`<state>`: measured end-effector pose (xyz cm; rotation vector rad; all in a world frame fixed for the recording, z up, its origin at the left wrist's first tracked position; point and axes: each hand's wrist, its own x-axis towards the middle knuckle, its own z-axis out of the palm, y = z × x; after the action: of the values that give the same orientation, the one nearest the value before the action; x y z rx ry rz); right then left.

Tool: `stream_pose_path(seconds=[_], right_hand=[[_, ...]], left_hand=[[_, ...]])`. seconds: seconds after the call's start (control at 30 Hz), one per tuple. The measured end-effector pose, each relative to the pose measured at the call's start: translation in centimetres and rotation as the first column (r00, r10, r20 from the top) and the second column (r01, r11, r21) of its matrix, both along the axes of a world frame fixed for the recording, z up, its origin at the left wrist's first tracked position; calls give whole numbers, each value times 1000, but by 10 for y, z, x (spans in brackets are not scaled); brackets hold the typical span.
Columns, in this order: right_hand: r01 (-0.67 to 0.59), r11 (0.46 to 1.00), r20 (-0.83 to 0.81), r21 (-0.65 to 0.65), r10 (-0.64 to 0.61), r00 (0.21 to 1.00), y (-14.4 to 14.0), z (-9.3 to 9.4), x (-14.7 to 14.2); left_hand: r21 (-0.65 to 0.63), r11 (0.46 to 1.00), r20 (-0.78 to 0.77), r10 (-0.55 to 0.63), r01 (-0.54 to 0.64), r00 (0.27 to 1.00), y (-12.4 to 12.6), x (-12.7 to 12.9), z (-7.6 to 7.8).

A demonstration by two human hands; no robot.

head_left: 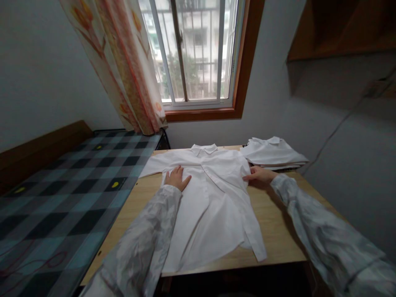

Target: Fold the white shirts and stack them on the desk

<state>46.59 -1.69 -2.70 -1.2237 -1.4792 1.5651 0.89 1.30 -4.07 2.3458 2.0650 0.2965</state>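
On the pale wooden table (278, 231), our white collared cotton shirt (210, 198) lies spread flat, collar toward the far edge. Our left hand (177, 178) presses flat on its chest, fingers spread; our right hand (258, 174) rests open at the shirt's right side, holding nothing. The hem overhangs the near edge. A stack of folded white shirts (274, 153) sits at the far right corner, below the barred window (194, 53); a checked bed (62, 194) adjoins the left edge.

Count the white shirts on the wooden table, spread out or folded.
2 at least: one white collared shirt spread flat under both hands, and a folded white stack at the table's far right corner, which may hold more than one shirt.
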Motion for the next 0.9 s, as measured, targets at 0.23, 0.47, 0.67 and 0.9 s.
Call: stream_pose_path(seconds=[0.23,0.47,0.67,0.9], right_hand=[[236,850,366,471,-432,824,13,12,1],[398,716,292,573,-632,717,9,19,-7],[168,979,13,115,-170,985,-25,-10,-5],[343,925,20,165,-351,936,-32,-1,17]], left_hand=[[-2,1000,-5,20,-20,1000,19,6,0],[35,999,5,26,-26,1000,27,16,3],[78,997,47,2,-6,999,26,15,3],[82,997,47,4,-7,999,28,14,-1]])
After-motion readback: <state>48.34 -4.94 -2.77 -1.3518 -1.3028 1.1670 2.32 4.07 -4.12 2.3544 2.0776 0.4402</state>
